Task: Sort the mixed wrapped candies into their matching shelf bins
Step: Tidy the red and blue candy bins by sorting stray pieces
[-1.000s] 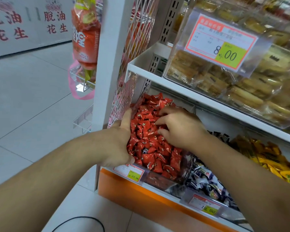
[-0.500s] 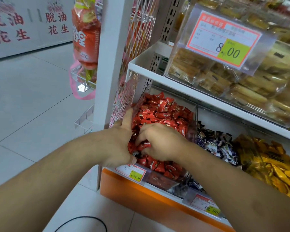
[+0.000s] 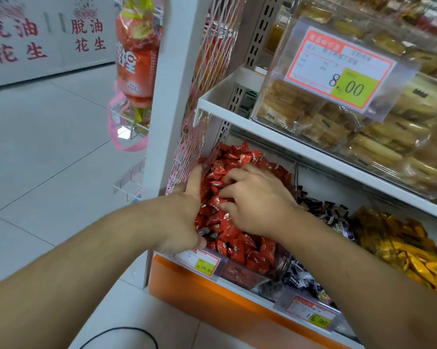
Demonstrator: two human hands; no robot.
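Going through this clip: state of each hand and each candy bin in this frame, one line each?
Left hand: at the red bin's left edge, thumb up.
Right hand: fingers curled into the red candies.
Red bin: heaped.
Dark-candy bin: partly hidden by the right arm.
Yellow-candy bin: full.

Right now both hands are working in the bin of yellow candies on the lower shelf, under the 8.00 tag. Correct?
Not quite: the head view shows both hands in the bin of red candies, not yellow. The left hand rests at its left edge and the right hand digs into the pile. The yellow candies lie further right, untouched. The 8.00 tag hangs above.
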